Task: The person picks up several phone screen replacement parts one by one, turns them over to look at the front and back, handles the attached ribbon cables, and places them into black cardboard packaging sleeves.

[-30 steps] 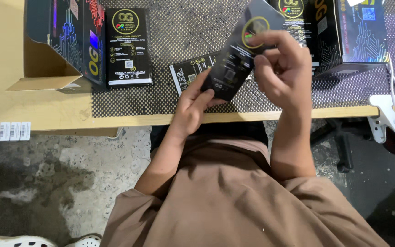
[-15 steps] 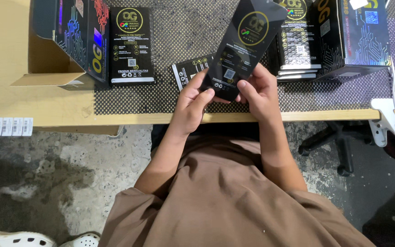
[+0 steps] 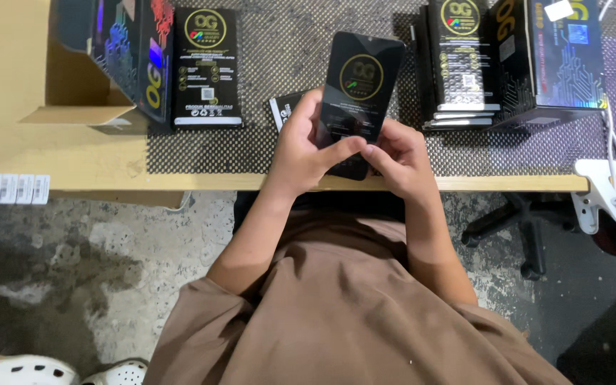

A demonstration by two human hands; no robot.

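Note:
Both hands grip a flat black rectangular packet (image 3: 359, 85) with a gold round emblem, held upright above the table's front edge. My left hand (image 3: 306, 141) clasps its lower left side, thumb across the front. My right hand (image 3: 397, 152) holds its lower right corner. A small black card (image 3: 284, 108) lies on the mat just behind my left hand, partly hidden.
A dotted black mat (image 3: 279, 50) covers the wooden table (image 3: 73, 160). One black packet (image 3: 207, 68) lies flat at left beside an open printed box (image 3: 119, 57). A stack of packets (image 3: 461, 64) and a black box (image 3: 547, 60) stand at right. A white clamp (image 3: 600, 192) grips the table edge.
The packet has turned from tilted to nearly upright and come lower toward the table edge. My right hand slid from its upper right side down to its bottom corner.

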